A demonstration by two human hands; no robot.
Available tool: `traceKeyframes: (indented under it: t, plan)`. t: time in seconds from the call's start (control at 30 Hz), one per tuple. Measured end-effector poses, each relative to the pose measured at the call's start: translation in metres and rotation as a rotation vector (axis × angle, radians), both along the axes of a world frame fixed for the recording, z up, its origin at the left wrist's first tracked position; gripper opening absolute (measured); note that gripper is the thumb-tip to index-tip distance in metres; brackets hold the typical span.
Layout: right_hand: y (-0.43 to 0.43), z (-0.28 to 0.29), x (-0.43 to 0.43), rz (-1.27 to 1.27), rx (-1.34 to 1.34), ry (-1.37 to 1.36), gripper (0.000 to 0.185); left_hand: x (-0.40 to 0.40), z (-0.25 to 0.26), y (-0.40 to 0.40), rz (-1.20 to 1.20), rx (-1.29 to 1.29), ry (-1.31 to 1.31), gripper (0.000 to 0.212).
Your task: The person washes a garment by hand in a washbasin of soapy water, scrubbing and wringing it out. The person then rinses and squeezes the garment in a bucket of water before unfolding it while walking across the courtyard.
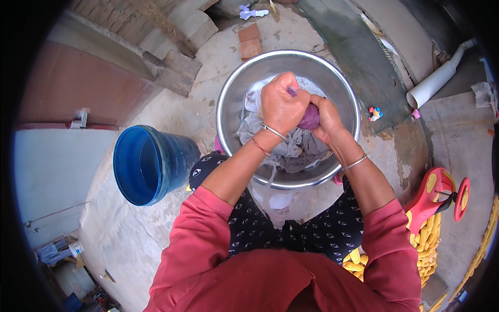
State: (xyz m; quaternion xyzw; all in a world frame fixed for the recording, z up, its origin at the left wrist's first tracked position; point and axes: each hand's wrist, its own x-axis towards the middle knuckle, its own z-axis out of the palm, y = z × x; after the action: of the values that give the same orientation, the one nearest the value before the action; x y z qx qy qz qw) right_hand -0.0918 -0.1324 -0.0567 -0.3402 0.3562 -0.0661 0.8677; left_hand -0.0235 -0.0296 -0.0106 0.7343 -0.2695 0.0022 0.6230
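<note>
A bunched purple cloth (309, 117) is gripped by both hands above a large metal basin (343, 89). My left hand (284, 102) is closed in a fist around it, with a scrap of purple showing at the top of the fist. Against it, on the right, my right hand (328, 119) clasps the cloth's lower side. Below the hands, wet grey and whitish clothes (286, 146) lie in the basin with some suds (312, 85). One pale cloth end (271, 175) hangs over the basin's near rim. Much of the laundry is hidden by my hands and forearms.
Left of the basin stands a blue plastic bucket (175, 160), seen with its mouth toward the left. Orange bricks (250, 41) lie beyond the basin. At right are a small toy (375, 114), a white pipe (432, 84), a red ride-on toy (427, 195) and corn cobs (427, 245).
</note>
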Motion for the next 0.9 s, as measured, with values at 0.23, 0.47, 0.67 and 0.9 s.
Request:
traceKeyframes:
  t: [0.23,0.47,0.67,0.9]
  plan:
    - [0.005,0.001,-0.002,0.134,0.091,0.007,0.018,-0.005,0.007,0.007,-0.044,0.054,-0.078,0.015]
    - [0.006,-0.001,-0.001,0.172,0.137,0.002,0.023,-0.005,0.008,0.009,-0.058,0.059,-0.123,0.017]
    - [0.004,-0.007,-0.001,0.198,0.157,-0.014,0.025,-0.006,0.007,0.009,-0.066,0.064,-0.144,0.019]
    - [0.004,-0.004,-0.001,0.200,0.159,-0.011,0.025,-0.005,0.006,0.008,-0.071,0.067,-0.145,0.020]
